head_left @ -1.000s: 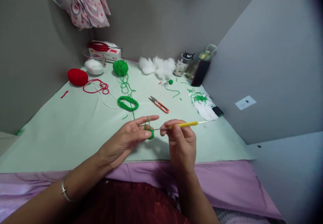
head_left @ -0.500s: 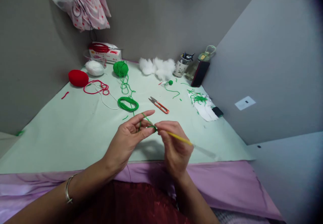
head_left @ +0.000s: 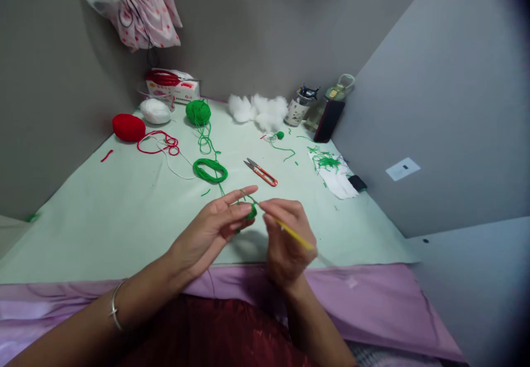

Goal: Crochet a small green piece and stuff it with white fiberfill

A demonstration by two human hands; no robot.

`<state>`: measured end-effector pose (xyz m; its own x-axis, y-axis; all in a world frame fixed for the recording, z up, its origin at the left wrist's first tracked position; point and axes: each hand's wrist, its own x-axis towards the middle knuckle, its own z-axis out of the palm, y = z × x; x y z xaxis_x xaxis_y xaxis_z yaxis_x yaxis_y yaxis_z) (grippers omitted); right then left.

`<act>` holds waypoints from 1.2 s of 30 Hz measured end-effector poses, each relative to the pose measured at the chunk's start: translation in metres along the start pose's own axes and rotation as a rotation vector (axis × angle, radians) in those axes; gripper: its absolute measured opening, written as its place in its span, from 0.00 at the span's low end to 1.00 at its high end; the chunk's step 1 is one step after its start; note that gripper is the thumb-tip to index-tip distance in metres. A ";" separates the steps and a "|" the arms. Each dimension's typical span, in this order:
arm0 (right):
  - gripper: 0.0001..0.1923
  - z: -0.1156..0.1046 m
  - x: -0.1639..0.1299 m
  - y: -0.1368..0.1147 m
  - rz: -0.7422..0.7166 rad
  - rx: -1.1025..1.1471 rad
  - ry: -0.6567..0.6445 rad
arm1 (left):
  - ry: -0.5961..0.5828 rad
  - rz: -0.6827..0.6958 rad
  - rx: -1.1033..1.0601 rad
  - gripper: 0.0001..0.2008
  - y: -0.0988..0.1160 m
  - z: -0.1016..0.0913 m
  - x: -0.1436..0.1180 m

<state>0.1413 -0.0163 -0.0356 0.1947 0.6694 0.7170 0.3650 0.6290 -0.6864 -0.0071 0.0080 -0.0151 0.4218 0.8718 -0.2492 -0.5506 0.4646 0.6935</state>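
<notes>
My left hand (head_left: 221, 218) pinches a small piece of green crochet work (head_left: 250, 211) between thumb and fingers, and green yarn runs over its raised index finger. My right hand (head_left: 290, 234) grips a crochet hook (head_left: 296, 235) with a yellow handle, its tip end close to the green piece. The hook's far end is blurred. Beyond my left hand lies a loose coil of green yarn (head_left: 210, 170), its strand leading toward the hand. Orange-handled thread snips (head_left: 260, 172) rest on the table just past both hands.
Green (head_left: 198, 113), white (head_left: 155, 111) and red (head_left: 128, 128) yarn balls sit at the back left. White stuffing (head_left: 259, 112), a pen cup (head_left: 298, 106), a bottle (head_left: 340, 88) and a dark phone (head_left: 329, 121) line the back. Green scraps (head_left: 327, 161) lie on white paper (head_left: 340, 184) at right.
My left hand has turned, bringing the green crochet piece into fuller view. The crochet hook in my right hand has tilted more steeply, its rear end lower.
</notes>
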 end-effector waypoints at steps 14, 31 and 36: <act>0.07 -0.001 0.003 0.002 0.400 0.349 -0.024 | -0.008 0.047 0.111 0.30 0.000 0.000 -0.005; 0.08 -0.005 0.005 0.005 0.551 0.548 0.006 | -0.018 0.166 0.317 0.21 -0.002 -0.006 -0.007; 0.10 -0.007 0.009 0.003 0.539 0.553 0.002 | -0.009 0.193 0.363 0.21 -0.001 -0.006 -0.009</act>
<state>0.1503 -0.0111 -0.0300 0.2184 0.9389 0.2662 -0.2887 0.3227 -0.9014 -0.0149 0.0007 -0.0171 0.3432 0.9353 -0.0862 -0.3310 0.2063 0.9208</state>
